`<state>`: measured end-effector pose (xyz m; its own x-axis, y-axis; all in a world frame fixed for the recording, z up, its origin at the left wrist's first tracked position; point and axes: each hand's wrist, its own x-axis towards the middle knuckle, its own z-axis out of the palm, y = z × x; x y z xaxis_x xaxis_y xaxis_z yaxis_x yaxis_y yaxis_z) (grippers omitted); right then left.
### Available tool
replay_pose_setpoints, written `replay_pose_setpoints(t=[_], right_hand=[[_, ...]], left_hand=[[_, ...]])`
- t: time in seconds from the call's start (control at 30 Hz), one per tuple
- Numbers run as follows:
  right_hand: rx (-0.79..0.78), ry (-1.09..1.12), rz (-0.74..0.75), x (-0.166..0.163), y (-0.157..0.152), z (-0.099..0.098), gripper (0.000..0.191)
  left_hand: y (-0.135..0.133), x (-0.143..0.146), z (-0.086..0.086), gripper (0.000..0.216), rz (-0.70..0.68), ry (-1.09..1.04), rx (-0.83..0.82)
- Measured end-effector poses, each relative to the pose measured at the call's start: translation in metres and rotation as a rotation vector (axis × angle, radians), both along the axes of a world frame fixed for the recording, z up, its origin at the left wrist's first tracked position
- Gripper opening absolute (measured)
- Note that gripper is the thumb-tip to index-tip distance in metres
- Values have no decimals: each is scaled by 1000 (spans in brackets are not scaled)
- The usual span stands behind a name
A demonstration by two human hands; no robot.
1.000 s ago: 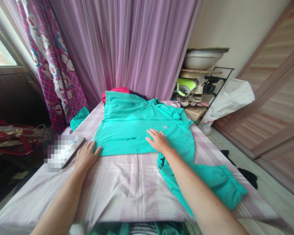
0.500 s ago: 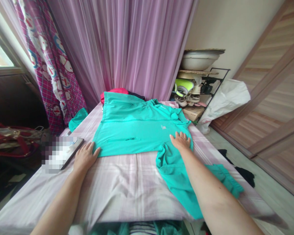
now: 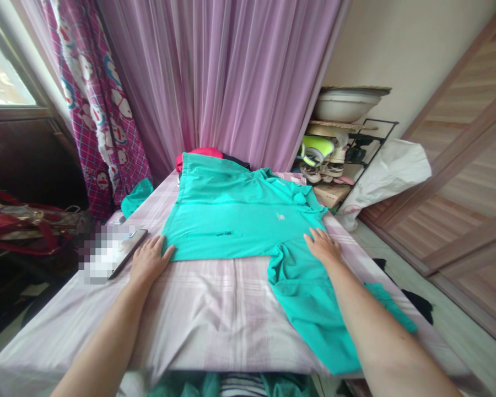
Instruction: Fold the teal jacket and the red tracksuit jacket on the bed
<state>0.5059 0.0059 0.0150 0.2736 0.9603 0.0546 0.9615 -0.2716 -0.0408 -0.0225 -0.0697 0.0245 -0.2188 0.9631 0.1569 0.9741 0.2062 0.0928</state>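
1. Where the teal jacket (image 3: 231, 220) lies, it takes up the far-centre of the tabletop (image 3: 206, 314), which is covered in a pale pink checked cloth; the near half of the tabletop is bare cloth, open room between the two forearms.
2. Left edge: a phone-like slab (image 3: 126, 251) lies just beside the left hand (image 3: 149, 262), its face blurred out. Past that edge, a red bag (image 3: 20, 231) sits lower down.
3. Right edge: one jacket sleeve (image 3: 314, 309) trails toward the near-right corner and hangs over the edge. Floor beyond it, then a wooden sliding door (image 3: 471, 182).
4. Far end: pink curtain (image 3: 223, 77) close behind the tabletop, a red garment (image 3: 198, 153) under the jacket's far hem, a small teal piece (image 3: 136, 197) at the far-left edge.
5. Left hand: flat, palm down, fingers (image 3: 159, 248) spread, thumb tip touching the jacket's near-left corner.
6. Right hand (image 3: 324, 245): flat, palm down on the jacket's right side near the sleeve seam, fingers loosely spread, pinching nothing.
7. Jacket: plain teal, spread flat, mostly smooth, one horizontal seam, a short dark zip (image 3: 223, 234) near the near hem, collar toward the right.
8. Writing: small white chest logo (image 3: 280, 216), too small to read.
9. Right background: rack (image 3: 339, 154) with shoes and a white basin on top, white bag (image 3: 384, 171) beside it.
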Motion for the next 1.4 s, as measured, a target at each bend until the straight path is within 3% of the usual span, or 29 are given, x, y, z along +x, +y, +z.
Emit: replay_pose_setpoints(t=[0.73, 1.4], right_hand=[[96, -12, 23, 0, -8, -3, 58], [84, 2, 21, 1, -6, -3, 57]], left_hand=[[0, -1, -2, 53, 13, -32, 9], [-1, -1, 0, 53, -4, -14, 5]])
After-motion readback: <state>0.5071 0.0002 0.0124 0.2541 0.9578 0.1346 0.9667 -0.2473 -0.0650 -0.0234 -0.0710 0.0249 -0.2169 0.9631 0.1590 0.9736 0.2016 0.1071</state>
